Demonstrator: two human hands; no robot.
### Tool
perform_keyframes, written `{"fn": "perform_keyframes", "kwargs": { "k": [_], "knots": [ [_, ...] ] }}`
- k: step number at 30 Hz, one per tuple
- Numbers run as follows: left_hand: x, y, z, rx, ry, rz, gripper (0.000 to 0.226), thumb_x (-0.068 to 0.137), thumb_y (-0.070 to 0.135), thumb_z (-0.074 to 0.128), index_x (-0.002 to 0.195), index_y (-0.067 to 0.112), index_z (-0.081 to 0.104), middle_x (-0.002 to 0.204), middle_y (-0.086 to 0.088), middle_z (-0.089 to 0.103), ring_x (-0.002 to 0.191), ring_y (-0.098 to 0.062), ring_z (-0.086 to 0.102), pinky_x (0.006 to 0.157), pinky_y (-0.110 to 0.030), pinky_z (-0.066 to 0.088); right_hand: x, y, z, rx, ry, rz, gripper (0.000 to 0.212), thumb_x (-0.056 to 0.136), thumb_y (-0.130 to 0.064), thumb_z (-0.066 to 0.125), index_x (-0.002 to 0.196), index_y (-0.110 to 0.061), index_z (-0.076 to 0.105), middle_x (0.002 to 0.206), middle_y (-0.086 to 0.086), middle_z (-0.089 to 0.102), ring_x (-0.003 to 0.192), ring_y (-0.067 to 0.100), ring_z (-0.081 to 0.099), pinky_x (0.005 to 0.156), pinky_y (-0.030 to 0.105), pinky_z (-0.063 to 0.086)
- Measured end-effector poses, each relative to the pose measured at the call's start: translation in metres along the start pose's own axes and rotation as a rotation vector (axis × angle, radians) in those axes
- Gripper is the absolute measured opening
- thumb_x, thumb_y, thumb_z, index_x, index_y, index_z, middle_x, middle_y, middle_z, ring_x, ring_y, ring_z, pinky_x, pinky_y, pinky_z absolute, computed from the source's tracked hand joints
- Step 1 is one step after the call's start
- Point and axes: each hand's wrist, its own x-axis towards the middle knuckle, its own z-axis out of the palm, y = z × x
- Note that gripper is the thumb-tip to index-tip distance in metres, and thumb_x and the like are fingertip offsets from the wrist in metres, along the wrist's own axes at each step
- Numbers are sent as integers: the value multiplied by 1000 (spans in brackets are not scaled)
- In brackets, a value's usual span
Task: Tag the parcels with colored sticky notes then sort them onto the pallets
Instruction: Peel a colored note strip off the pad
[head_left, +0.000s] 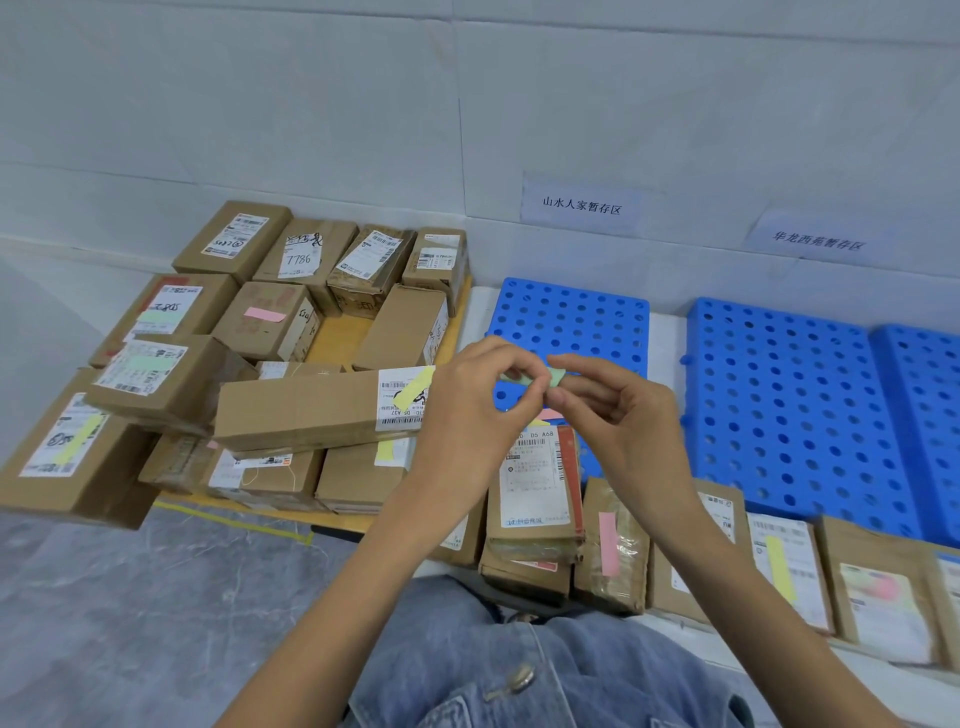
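On my feed the left hand (478, 410) and the right hand (618, 415) meet fingertip to fingertip. Each pinches one end of a green sticky note (541, 378), with the other fingers loosely curled. The note is held up in the air between them, over the near edge of a blue pallet (571, 317) and touching no box. I take this as separating or straightening it so the gummed side stays free. The fingers hide most of the note, so I cannot tell whether it is one sheet or several.

Just below the hands lies a labelled parcel (535, 483), with something pink showing at its top edge. It sits nearest, so I judge it the likely target.

To the left is a stack of parcels, several already tagged. Among them is a long box (306, 410) with a yellow note (415, 391) across its label.

Along the near right, a row of tagged parcels (789, 566) waits in front of a second blue pallet (779, 405). Neither blue pallet holds a box in its visible part.

Two wall signs (581, 206) hang above the blue pallets, presumably naming each destination.
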Motion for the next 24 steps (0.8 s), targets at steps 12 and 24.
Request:
{"fn": "perform_keyframes", "kwargs": {
  "k": [12, 24],
  "knots": [
    [3, -10, 10, -18, -71, -21, 5, 83, 12, 70, 80, 16, 69, 81, 9, 64, 83, -10, 57, 70, -18, 45, 4, 6, -7, 147, -26, 115, 22, 84, -15, 68, 105, -8, 68, 87, 7, 75, 85, 17, 72, 83, 25, 56],
    [26, -33, 24, -247, -15, -404, 17, 93, 9, 55, 82, 20, 61, 82, 10, 65, 76, -1, 61, 70, -21, 52, 23, 36, -20, 278, 48, 243, 20, 91, 3, 56, 107, -2, 66, 89, 15, 74, 86, 23, 73, 81, 23, 56]
  ]
}}
